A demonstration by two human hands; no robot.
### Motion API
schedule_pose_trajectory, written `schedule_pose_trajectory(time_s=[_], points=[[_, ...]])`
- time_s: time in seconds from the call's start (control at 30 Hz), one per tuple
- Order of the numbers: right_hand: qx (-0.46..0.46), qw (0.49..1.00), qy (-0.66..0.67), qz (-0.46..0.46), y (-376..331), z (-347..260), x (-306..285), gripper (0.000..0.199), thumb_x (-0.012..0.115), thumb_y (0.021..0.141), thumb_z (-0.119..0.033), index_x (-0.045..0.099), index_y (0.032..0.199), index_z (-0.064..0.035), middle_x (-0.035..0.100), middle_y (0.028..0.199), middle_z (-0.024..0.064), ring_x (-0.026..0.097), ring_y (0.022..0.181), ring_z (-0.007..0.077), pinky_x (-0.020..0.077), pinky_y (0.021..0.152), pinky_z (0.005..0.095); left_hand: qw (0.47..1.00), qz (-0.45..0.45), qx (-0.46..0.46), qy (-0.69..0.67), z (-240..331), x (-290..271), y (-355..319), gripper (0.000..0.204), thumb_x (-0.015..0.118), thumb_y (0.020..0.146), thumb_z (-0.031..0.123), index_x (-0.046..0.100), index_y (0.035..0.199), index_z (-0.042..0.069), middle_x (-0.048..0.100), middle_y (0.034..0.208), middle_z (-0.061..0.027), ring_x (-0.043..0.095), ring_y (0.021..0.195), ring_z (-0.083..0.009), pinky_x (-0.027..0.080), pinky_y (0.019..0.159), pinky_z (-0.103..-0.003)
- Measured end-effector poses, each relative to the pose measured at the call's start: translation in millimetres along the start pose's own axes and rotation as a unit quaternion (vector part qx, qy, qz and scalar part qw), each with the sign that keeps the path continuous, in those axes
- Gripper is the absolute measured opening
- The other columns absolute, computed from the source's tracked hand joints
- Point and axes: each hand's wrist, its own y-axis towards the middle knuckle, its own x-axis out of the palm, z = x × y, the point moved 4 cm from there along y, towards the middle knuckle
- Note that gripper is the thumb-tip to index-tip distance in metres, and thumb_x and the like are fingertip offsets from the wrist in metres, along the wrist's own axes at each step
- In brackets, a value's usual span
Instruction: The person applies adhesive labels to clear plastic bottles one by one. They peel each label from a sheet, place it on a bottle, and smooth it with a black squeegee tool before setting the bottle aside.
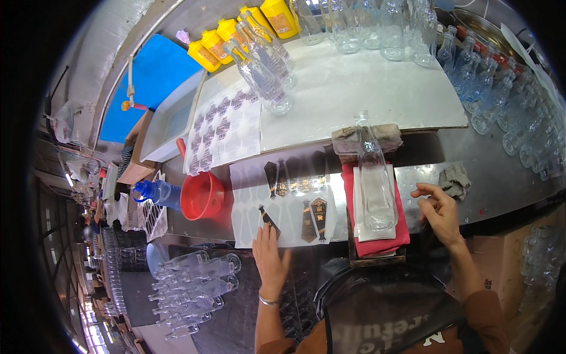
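Note:
My left hand (272,263) reaches to the near edge of a white sheet of stickers (253,223), its fingers stretched out. Its fingertips are at the lower end of a black and gold sticker (269,219); whether they touch it I cannot tell. More black and gold stickers (319,215) stay on the sheet, beside bare outlines. A clear glass bottle (375,194) lies on a white cloth (359,227) over a red cloth (403,227), its neck on a rolled towel (344,141). To its right hovers my right hand (441,215), fingers loosely bent and apart, holding nothing.
Left of the sheet stand a red bucket (202,197) and a blue bottle (159,193). Behind is a white board (365,76) with a printed sheet (224,127), glass bottles (265,82) and yellow bottles (278,17). Many bottles (197,286) lie at lower left; a crumpled rag (454,182) is at right.

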Motion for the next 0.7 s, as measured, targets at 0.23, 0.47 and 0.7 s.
schedule_pose_trajectory(time_s=[0.23, 0.47, 0.7], points=[[0.028, 0.998, 0.03, -0.052, -11, -2, 2, 0.038, 0.067, 0.091, -0.006, 0.06, 0.127, 0.0018, 0.07, 0.109, 0.0074, 0.058, 0.063, 0.0047, 0.049, 0.059, 0.0216, 0.965, 0.111, -0.05, -0.234, -45, -3, -10, 0.012, 0.069, 0.09, 0.0, 0.071, 0.102, 0.002, 0.074, 0.105, -0.0103, 0.07, 0.095, -0.0224, 0.054, 0.084, -0.034], [-0.117, 0.978, -0.143, -0.099, -12, -33, 40, 0.065, 0.08, 0.083, -0.02, 0.051, 0.136, 0.0026, 0.06, 0.124, 0.0223, 0.067, 0.07, 0.0242, 0.0555, 0.066, 0.0345, 0.744, 0.075, -0.139, -0.649, 56, -11, 97, 0.019, 0.059, 0.101, 0.014, 0.066, 0.105, -0.004, 0.07, 0.116, -0.0162, 0.068, 0.103, -0.0204, 0.054, 0.094, -0.034], [-0.125, 0.972, -0.148, -0.132, -10, -25, 38, 0.068, 0.078, 0.085, -0.022, 0.046, 0.14, 0.0044, 0.056, 0.13, 0.0247, 0.069, 0.075, 0.0293, 0.0565, 0.068, 0.038, 0.916, 0.121, 0.297, -0.243, 197, -52, 134, 0.019, 0.075, 0.08, -0.004, 0.072, 0.096, 0.004, 0.071, 0.12, -0.0164, 0.067, 0.116, -0.0299, 0.053, 0.098, -0.039]])
